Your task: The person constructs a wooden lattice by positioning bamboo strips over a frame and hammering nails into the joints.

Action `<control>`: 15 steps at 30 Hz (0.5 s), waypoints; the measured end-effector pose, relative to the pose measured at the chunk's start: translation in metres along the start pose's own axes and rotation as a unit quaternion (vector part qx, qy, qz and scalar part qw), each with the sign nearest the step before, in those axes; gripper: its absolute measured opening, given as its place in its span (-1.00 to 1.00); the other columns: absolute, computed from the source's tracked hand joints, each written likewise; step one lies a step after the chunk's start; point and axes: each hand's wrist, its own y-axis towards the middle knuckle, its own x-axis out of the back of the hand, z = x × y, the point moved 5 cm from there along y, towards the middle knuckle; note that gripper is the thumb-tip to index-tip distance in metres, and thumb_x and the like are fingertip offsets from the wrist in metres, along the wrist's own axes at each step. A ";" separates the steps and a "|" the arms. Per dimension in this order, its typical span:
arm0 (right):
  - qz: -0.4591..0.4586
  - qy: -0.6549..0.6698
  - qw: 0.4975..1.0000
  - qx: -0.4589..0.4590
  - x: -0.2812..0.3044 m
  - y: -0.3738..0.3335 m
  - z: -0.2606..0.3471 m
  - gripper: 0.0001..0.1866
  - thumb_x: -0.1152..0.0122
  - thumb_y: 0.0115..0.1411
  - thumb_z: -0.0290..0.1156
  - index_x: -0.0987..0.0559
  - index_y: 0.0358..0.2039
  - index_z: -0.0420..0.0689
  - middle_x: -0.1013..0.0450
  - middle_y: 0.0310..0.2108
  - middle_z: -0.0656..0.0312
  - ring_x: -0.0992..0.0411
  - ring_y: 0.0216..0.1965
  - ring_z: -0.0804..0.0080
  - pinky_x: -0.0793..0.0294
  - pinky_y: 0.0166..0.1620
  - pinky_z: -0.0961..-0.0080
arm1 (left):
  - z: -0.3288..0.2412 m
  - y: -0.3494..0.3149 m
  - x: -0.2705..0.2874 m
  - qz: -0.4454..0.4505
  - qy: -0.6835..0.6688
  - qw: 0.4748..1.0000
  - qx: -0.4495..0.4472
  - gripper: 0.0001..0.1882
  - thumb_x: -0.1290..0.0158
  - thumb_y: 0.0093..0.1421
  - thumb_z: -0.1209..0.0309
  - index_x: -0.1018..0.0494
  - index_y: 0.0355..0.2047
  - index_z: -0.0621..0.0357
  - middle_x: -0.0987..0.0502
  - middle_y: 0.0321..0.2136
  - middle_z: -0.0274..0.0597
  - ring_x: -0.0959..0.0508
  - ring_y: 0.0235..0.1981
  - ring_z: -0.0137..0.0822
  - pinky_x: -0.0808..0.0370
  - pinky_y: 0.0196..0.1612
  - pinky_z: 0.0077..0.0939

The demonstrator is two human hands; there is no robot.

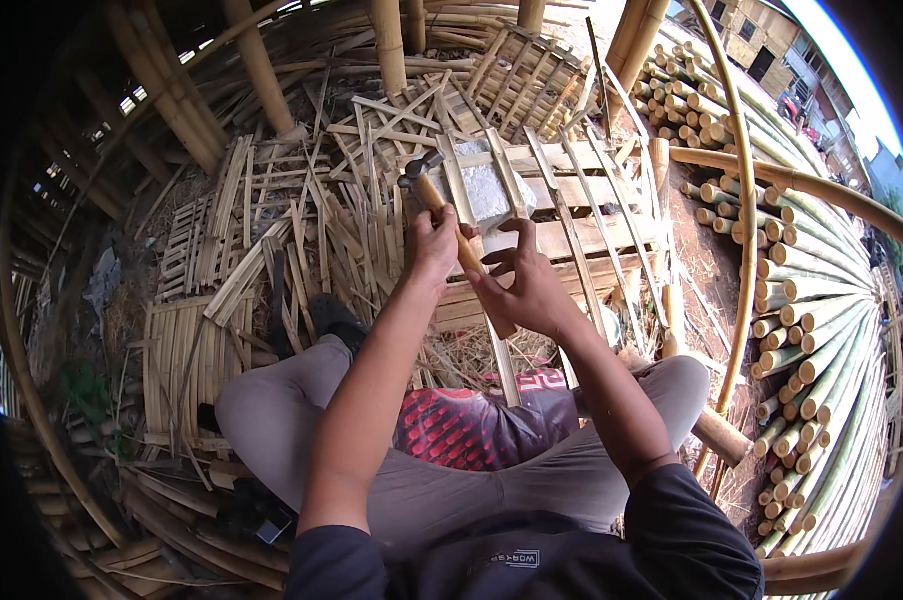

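Clock from mid-view: counter (600,238) at 2 o'clock, strips (569,226) laid across, slab (488,192) beneath two. Hammer (432,193) at 12, left of slab. Loose slats (337,235) 10, slat panel (187,350) 9, gridded panel (527,80) 1, behind counter. Pole stack (822,350) 3, legs (422,500) 6.

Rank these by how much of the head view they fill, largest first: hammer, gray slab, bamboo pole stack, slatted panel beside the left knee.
1. Bamboo pole stack
2. Slatted panel
3. Hammer and gray slab, unranked: both look smaller, but each is partly covered, so their order is unsure.
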 end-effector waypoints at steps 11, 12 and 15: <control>-0.099 0.063 0.993 -0.031 -0.041 -0.070 -0.089 -0.18 -0.25 0.20 -0.28 0.01 0.28 -0.32 -0.28 0.11 -0.27 -0.44 0.02 -0.01 -0.51 -0.06 0.21 | 0.098 0.053 0.111 -0.135 -0.275 0.917 0.256 -0.67 -0.05 0.26 0.22 -0.18 -0.54 -0.02 -0.18 -0.75 -0.48 -0.20 -0.79 -0.55 -0.22 -0.73 -0.67; -0.083 0.117 0.988 -0.059 -0.047 -0.069 -0.093 -0.16 -0.25 0.21 -0.27 0.04 0.29 -0.31 -0.29 0.10 -0.27 -0.47 -0.01 0.03 -0.55 -0.11 0.24 | 0.108 0.055 0.119 -0.126 -0.290 0.911 0.265 -0.67 -0.05 0.25 0.26 -0.17 -0.57 -0.03 -0.17 -0.76 -0.49 -0.20 -0.79 -0.55 -0.21 -0.74 -0.67; 0.013 0.245 0.960 -0.132 -0.074 -0.065 -0.123 -0.30 -0.15 0.29 -0.34 0.00 0.29 -0.23 -0.47 -0.11 -0.12 -0.56 -0.24 0.26 -0.58 -0.24 0.42 | 0.127 0.066 0.125 -0.089 -0.352 0.878 0.312 -0.66 -0.01 0.20 0.42 -0.13 -0.65 -0.05 -0.14 -0.79 -0.52 -0.19 -0.80 -0.57 -0.17 -0.75 -0.71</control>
